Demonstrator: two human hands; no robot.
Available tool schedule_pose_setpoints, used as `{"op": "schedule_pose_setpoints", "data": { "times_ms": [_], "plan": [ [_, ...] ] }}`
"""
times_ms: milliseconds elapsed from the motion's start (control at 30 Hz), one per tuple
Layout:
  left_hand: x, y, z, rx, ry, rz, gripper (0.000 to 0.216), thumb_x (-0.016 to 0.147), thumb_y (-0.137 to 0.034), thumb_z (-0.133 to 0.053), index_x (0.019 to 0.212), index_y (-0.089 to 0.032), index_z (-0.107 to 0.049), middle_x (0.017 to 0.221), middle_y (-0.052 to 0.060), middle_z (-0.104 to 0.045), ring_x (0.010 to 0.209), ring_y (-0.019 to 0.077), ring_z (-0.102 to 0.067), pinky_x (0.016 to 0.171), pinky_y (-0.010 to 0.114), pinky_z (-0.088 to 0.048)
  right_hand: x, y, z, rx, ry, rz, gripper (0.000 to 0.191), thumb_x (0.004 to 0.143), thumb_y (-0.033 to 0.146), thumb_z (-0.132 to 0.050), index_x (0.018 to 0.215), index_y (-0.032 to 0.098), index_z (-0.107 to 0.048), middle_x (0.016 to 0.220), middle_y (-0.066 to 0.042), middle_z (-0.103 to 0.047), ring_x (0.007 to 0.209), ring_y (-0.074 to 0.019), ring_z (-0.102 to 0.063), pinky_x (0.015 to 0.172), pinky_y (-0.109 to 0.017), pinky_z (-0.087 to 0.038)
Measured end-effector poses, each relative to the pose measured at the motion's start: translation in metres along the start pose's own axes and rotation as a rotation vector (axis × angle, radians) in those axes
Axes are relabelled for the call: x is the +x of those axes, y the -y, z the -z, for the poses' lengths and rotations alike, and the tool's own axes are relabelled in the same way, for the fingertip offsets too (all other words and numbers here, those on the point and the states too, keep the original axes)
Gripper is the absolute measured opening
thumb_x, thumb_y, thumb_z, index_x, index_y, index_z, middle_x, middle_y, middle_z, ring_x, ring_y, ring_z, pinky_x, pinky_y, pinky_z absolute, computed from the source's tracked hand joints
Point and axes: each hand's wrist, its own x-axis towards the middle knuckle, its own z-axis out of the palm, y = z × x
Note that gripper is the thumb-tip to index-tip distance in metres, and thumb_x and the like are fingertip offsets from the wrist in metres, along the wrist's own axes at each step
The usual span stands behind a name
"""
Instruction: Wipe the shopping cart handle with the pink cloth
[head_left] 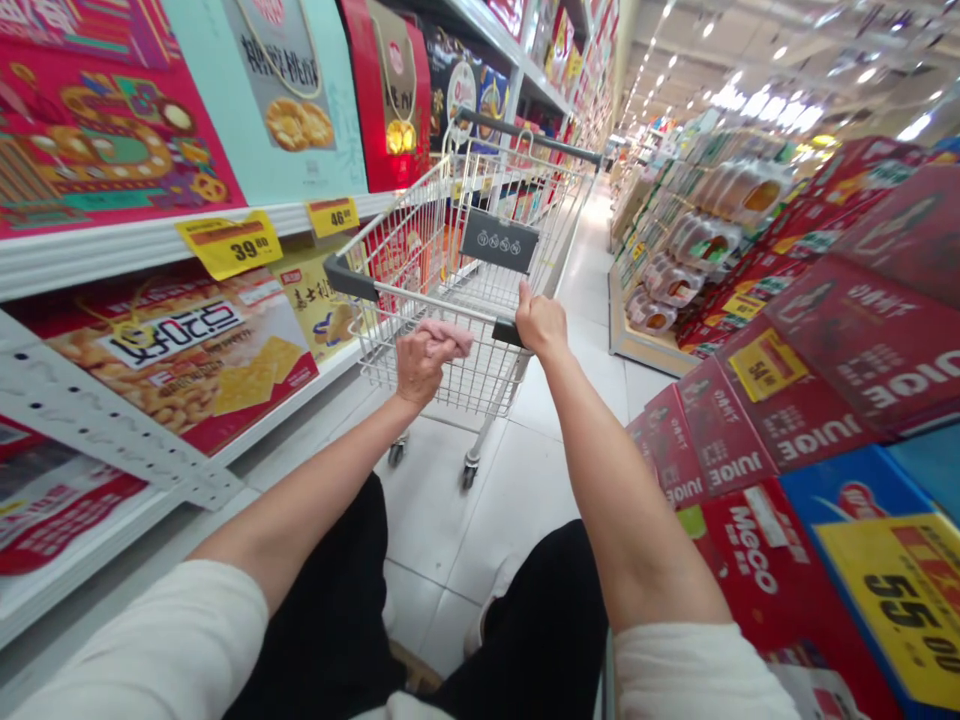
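In front of me stands a wire shopping cart (480, 340) with a dark grey sign plate (499, 240) on its child-seat flap. My right hand (541, 318) is closed around the right end of the cart's push handle, thumb pointing up. Near the handle's middle, my left hand (421, 365) is closed on a folded pink cloth (446, 337). The cloth lies at the handle bar; whether the fingers also grip the bar is hidden. Only wire mesh shows inside the basket.
Shelves with boxed biscuits (180, 350) and yellow price tags (232, 245) run along the left. Stacked red juice cartons (787, 400) stand close on the right, with a pallet of packaged bottles (697, 240) beyond. White floor tiles (585, 290) lead down the aisle.
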Motion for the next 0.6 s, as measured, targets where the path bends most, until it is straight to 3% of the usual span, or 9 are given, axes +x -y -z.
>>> {"op": "schedule_pose_setpoints", "data": {
  "times_ms": [100, 200, 267, 333, 400, 500, 600],
  "plan": [
    [-0.012, -0.027, -0.006, -0.024, -0.081, 0.172, 0.04, 0.107, -0.033, -0.04, 0.112, -0.023, -0.079, 0.098, 0.013, -0.063, 0.099, 0.0267, -0.057, 0.088, 0.044, -0.045, 0.0, 0.004, -0.001, -0.005, -0.041, -0.045, 0.067, 0.112, 0.046, -0.025, 0.111, 0.008, -0.08, 0.104, -0.024, -0.082, 0.118, -0.0311, -0.075, 0.107, -0.039, -0.051],
    [-0.02, -0.073, -0.022, -0.126, 0.079, 0.054, 0.041, 0.107, -0.034, -0.04, 0.112, -0.025, -0.08, 0.097, 0.011, -0.065, 0.1, 0.0252, -0.058, 0.088, 0.042, -0.046, -0.002, 0.004, 0.001, -0.006, -0.043, -0.045, 0.068, 0.112, 0.046, -0.025, 0.107, 0.008, -0.081, 0.102, -0.024, -0.082, 0.117, -0.0312, -0.075, 0.104, -0.038, -0.052],
    [-0.021, -0.086, -0.028, -0.113, 0.135, -0.024, 0.042, 0.106, -0.028, -0.039, 0.111, -0.027, -0.08, 0.093, 0.009, -0.064, 0.097, 0.0237, -0.058, 0.087, 0.041, -0.046, -0.004, 0.002, 0.003, -0.021, -0.027, -0.048, 0.07, 0.112, 0.046, -0.023, 0.104, 0.008, -0.082, 0.103, -0.025, -0.081, 0.117, -0.0311, -0.075, 0.103, -0.038, -0.052],
    [-0.019, -0.076, -0.025, -0.107, 0.175, -0.123, 0.04, 0.105, -0.025, -0.041, 0.109, -0.03, -0.081, 0.09, 0.008, -0.064, 0.093, 0.0225, -0.058, 0.086, 0.04, -0.046, -0.006, -0.001, 0.006, -0.043, -0.014, -0.055, 0.073, 0.112, 0.046, -0.021, 0.102, 0.008, -0.082, 0.105, -0.026, -0.081, 0.117, -0.031, -0.075, 0.103, -0.037, -0.052],
    [-0.017, -0.048, -0.015, -0.129, 0.212, -0.164, 0.035, 0.104, -0.027, -0.046, 0.106, -0.032, -0.081, 0.088, 0.007, -0.063, 0.092, 0.0226, -0.058, 0.086, 0.039, -0.046, -0.007, -0.003, 0.009, -0.056, -0.01, -0.066, 0.074, 0.112, 0.046, -0.02, 0.102, 0.007, -0.082, 0.108, -0.026, -0.081, 0.116, -0.0313, -0.076, 0.102, -0.038, -0.052],
    [-0.015, -0.009, 0.001, -0.076, 0.097, 0.002, 0.032, 0.104, -0.035, -0.05, 0.099, -0.025, -0.081, 0.086, 0.009, -0.059, 0.089, 0.0242, -0.055, 0.081, 0.04, -0.045, -0.009, -0.002, 0.011, -0.052, -0.016, -0.081, 0.074, 0.113, 0.046, -0.021, 0.102, 0.006, -0.082, 0.107, -0.026, -0.081, 0.113, -0.0311, -0.076, 0.101, -0.039, -0.053],
    [-0.019, -0.014, 0.002, 0.03, -0.112, 0.196, 0.038, 0.106, -0.037, -0.044, 0.106, -0.02, -0.079, 0.096, 0.013, -0.06, 0.094, 0.0261, -0.053, 0.082, 0.042, -0.044, -0.009, 0.0, 0.01, -0.042, -0.024, -0.084, 0.072, 0.113, 0.046, -0.022, 0.104, 0.007, -0.082, 0.105, -0.024, -0.081, 0.112, -0.0303, -0.077, 0.103, -0.04, -0.053]
  ]
}}
